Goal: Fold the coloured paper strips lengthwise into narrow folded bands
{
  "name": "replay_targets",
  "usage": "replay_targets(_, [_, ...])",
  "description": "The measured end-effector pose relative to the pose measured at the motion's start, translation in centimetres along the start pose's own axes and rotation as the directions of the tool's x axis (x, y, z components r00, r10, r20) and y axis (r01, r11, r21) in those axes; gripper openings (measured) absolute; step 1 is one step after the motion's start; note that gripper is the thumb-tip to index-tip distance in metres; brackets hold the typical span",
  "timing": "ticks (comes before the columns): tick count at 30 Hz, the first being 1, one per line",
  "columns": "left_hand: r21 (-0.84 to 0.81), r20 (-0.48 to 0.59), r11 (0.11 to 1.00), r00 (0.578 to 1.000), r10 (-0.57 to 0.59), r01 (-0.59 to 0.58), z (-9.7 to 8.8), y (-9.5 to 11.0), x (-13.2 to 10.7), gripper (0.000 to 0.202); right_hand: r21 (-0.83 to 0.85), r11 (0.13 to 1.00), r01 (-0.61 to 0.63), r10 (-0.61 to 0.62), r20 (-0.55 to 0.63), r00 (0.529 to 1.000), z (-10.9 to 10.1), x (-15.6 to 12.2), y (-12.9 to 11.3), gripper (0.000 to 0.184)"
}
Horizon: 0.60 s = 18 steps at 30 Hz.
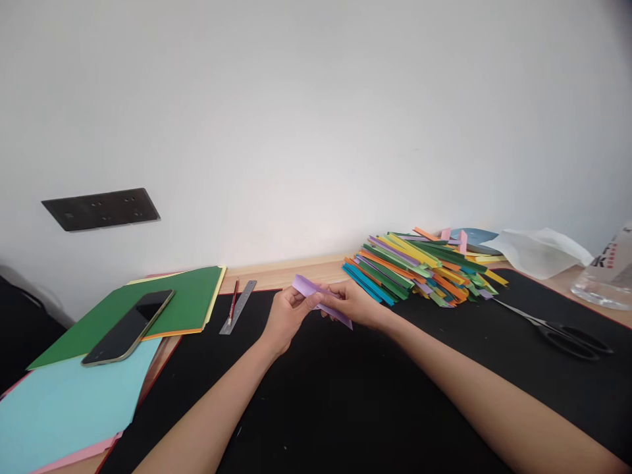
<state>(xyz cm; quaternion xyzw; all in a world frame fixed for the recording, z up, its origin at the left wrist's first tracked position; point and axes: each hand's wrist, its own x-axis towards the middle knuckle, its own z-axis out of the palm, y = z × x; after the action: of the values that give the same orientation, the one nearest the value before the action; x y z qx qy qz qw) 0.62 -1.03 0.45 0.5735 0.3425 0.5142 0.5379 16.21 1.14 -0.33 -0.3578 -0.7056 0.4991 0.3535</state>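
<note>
Here, the left hand (288, 317) and the right hand (359, 304) have together a pinching grip on one purple paper piece (304, 286), above the flat black mat (316, 401) on the pale wooden worktop (279, 269).

Craft desk (257, 272) against a plain wall (296, 131); home or office, I can't tell which.
My feed: wood-grain top under a black mat (316, 401), paper sheets (79, 401) and phone (121, 336) left of the mat, scissors (543, 323) on its right half, socket panel (101, 209) behind it to the left.
</note>
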Motion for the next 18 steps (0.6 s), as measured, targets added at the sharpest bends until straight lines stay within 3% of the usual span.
replay_targets(3, [-0.013, -0.011, 1.0, 1.0, -0.004, 0.004, -0.1, 0.2, -0.1, 0.031, 0.031, 0.999, -0.03, 0.03, 0.004, 1.0, 0.3, -0.1, -0.3, 0.042])
replay_targets(8, [-0.061, 0.143, 0.998, 0.99, 0.017, -0.008, -0.2, 1.1, -0.3, 0.033, 0.195, 0.979, -0.067, 0.069, -0.001, 0.998, 0.0, -0.2, -0.5, 0.043])
replay_targets(14, [-0.043, 0.075, 0.999, 0.997, 0.009, -0.006, -0.4, 1.1, -0.2, 0.031, 0.175, 0.979, -0.103, 0.092, 0.074, 0.993, -0.2, -0.4, -0.2, 0.041])
replay_targets(18, [-0.024, 0.105, 0.999, 0.993, 0.049, -0.047, -0.2, 1.1, -0.3, 0.033, 0.207, 0.975, -0.082, 0.073, 0.051, 0.996, 0.0, -0.3, 0.0, 0.04])
